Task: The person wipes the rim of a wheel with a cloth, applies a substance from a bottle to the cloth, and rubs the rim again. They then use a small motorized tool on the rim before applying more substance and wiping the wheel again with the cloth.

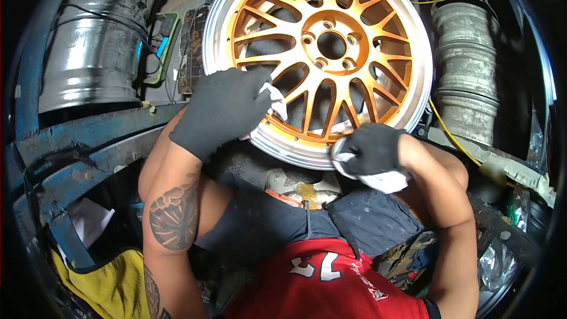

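Observation:
A wheel rim (313,53) with gold spokes and a polished silver lip faces me. My left hand (223,112), in a dark grey glove, is closed at the rim's lower left edge around a white cloth (276,101). At the bottom edge, slightly right of centre, my right hand (375,150), gloved too, is closed on another white cloth (387,182) that hangs below it and touches the silver lip. The fingertips of both hands are partly hidden.
Stacked silver rims stand at the left (91,53) and right (466,53). Blue metal frame bars (100,127) run along the left. A yellow cloth (109,283) lies lower left. A thin yellow hose (452,136) passes at the right.

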{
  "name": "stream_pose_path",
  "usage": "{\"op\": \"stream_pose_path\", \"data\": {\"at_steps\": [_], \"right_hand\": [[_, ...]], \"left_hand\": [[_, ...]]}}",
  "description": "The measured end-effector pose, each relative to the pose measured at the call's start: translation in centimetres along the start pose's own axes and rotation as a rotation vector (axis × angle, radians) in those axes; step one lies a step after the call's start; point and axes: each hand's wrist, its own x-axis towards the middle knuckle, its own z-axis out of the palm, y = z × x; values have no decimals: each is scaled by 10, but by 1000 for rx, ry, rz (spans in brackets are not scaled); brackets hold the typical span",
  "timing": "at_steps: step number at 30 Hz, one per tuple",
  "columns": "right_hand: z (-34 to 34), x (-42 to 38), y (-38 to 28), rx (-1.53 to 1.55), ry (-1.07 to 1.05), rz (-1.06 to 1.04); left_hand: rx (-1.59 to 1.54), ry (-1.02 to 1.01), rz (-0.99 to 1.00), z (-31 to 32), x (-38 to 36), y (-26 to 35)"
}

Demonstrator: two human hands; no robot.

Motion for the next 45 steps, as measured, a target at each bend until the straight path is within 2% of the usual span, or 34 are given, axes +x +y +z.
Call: {"op": "stream_pose_path", "data": {"at_steps": [1, 3, 5, 7, 8, 9, 11, 12, 13, 15, 16, 17, 19, 20, 23, 24, 25, 27, 31, 33, 35, 36, 37, 39, 41, 44, 45], "right_hand": [[11, 7, -4, 32, 174, -104], [3, 16, -7, 236, -24, -100], [6, 5, 5, 71, 34, -124], [-10, -22, -4, -117, -59, 168], [-16, -37, 1, -75, -11, 240], [-20, -54, 11, -35, 34, 311], [-6, -84, 57, 74, 400, 352], [-1, -101, 72, 35, 519, 380], [3, -116, 81, -10, 639, 404], [6, -142, 86, 178, 563, 521], [15, -150, 93, 164, 570, 514], [23, -157, 98, 358, 504, 524], [36, -161, 105, 612, 504, 463], [37, -162, 109, 561, 514, 460], [41, -150, 133, 719, 541, 436], [33, -144, 123, 656, 523, 478], [29, -139, 118, 414, 580, 441], [21, -132, 104, 149, 656, 429], [22, -127, 85, 5, 737, 442], [14, -133, 82, 100, 699, 424], [9, -134, 60, 142, 830, 389], [15, -132, 61, 93, 902, 306], [14, -134, 59, 77, 863, 252], [21, -130, 61, -23, 948, 176], [21, -126, 62, -119, 998, 129], [23, -125, 66, -135, 1019, 124], [24, -124, 67, -119, 1009, 134]], "left_hand": [[-7, 46, -2, 1, -1, 3], [1, 153, 27, -1, 3, 10], [116, 237, 18, 6, 10, 6], [293, 271, -1, 10, 16, -1], [309, 265, -6, 11, 21, -4], [319, 373, 75, 16, 22, -6], [319, 579, 228, 34, 25, -11], [267, 604, 293, 43, 28, -15], [232, 516, 244, 45, 29, -11], [167, 347, 141, 41, 30, -5], [155, 378, 159, 43, 30, -6], [154, 395, 160, 45, 29, -5], [157, 425, 166, 45, 26, -1], [198, 469, 199, 44, 22, 2], [91, 317, 144, 21, -2, 18], [29, 311, 169, 16, -10, 15], [0, 221, 136, 10, -18, 13], [-57, 41, 69, 0, -29, 14], [118, -51, 183, 23, -32, 23], [182, -151, 175, 32, -25, 45], [117, -201, 221, 40, -18, 66], [64, -174, 240, 52, -15, 76], [16, -150, 259, 69, -13, 85], [-210, 218, 462, 99, -8, 119], [-253, 85, 412, 115, -6, 136], [-150, 192, 427, 134, -11, 131], [-78, 54, 402, 125, -10, 131]]}}
